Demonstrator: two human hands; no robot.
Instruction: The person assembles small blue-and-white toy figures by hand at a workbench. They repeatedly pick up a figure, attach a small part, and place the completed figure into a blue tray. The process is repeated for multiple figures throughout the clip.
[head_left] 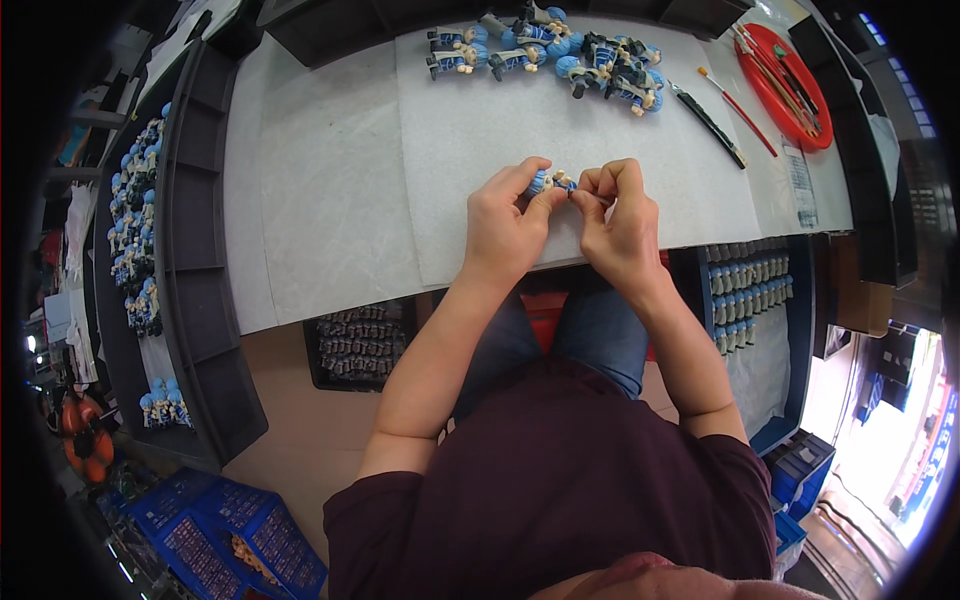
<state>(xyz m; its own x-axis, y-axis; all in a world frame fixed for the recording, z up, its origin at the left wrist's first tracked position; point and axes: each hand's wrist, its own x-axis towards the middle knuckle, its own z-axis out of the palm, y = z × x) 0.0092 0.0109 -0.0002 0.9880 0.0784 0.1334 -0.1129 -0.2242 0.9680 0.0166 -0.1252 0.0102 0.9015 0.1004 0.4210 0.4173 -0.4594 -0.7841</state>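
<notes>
Just above the white-covered table, my left hand (pixel 507 215) pinches a small blue-haired figurine (pixel 541 183) by its head end. Its lower end points toward my right hand (pixel 620 222), whose thumb and fingers press together right at it. Whatever small part sits in the right fingertips is hidden. Farther back on the table lies a loose heap of similar figurines (pixel 516 62), with blue hair and dark feet.
A black craft knife (pixel 708 125) and a red-handled brush (pixel 738 112) lie at the right, near a red tray (pixel 826 130) of tools. At the left stands a dark crate (pixel 196 215) beside rows of figurines. A crate of dark pieces (pixel 362 343) sits below the table edge.
</notes>
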